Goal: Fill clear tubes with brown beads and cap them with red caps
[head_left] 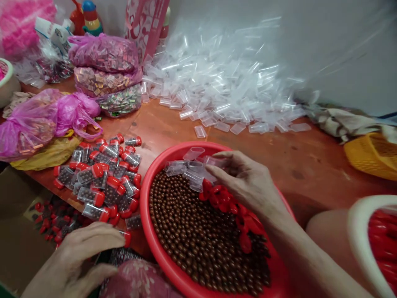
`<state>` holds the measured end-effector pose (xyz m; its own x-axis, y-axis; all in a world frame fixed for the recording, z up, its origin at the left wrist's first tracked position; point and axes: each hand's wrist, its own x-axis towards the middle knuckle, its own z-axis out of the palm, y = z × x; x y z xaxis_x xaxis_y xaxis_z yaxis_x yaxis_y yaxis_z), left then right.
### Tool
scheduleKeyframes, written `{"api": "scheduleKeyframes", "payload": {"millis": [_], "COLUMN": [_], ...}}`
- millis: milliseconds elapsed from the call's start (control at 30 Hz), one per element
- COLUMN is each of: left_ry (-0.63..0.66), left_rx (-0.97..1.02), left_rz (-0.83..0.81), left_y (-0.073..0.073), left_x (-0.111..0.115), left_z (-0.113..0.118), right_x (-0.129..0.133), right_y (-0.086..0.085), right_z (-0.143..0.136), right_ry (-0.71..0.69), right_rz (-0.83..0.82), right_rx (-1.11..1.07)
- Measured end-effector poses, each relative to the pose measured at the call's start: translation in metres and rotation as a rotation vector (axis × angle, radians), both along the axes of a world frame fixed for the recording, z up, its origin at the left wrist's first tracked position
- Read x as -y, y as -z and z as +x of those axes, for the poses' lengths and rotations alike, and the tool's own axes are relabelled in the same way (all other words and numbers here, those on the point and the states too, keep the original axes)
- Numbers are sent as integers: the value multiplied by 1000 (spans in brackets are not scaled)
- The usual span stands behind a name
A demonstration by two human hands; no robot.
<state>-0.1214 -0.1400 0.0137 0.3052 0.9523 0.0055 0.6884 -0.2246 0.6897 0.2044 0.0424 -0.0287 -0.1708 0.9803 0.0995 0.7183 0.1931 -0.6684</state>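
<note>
My right hand reaches over a red basin, thumb and fingers closed on a clear plastic tube. More empty clear tubes lie in the basin's far side, with red caps strung out beneath my hand and wrist. Small shiny brown balls fill most of the basin. At lower left, my left hand has its thumb and fingers apart. Just beyond its fingertips is a red cap, close to the pile of filled, red-capped tubes on the table.
A heap of clear tubes lies against the wall. Bulging pink bags stand back left. Below the table's left edge, a cardboard box contains more red-capped tubes. A white tub of red pieces and a yellow basket stand right.
</note>
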Motion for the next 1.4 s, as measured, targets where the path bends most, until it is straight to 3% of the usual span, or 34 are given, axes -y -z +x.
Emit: {"api": "scheduleKeyframes", "payload": {"millis": [100, 233, 433, 633, 800, 967, 1200, 1400], "left_ry": [156, 117, -21, 31, 64, 44, 41, 66], "left_rx": [326, 496, 544, 550, 532, 501, 411, 210], "left_rz": [57, 86, 114, 93, 78, 133, 124, -18], "left_y": [-4, 11, 31, 35, 36, 38, 39, 27], "left_x": [-44, -78, -84, -88, -89, -89, -85, -79], "left_z": [44, 78, 87, 87, 83, 87, 87, 89], "right_x": [22, 37, 43, 28, 23, 38, 42, 41], "right_y": [5, 22, 26, 7, -2, 14, 24, 13], "right_z": [-15, -28, -27, -41, -43, -55, -48, -30], "right_ry": [-182, -353, -539, -900, -886, -913, -986, -875], "right_rz": [-55, -24, -56, -156, -148, -166, -323, -401], "right_rx": [-57, 70, 178, 564, 665, 660, 316, 23]}}
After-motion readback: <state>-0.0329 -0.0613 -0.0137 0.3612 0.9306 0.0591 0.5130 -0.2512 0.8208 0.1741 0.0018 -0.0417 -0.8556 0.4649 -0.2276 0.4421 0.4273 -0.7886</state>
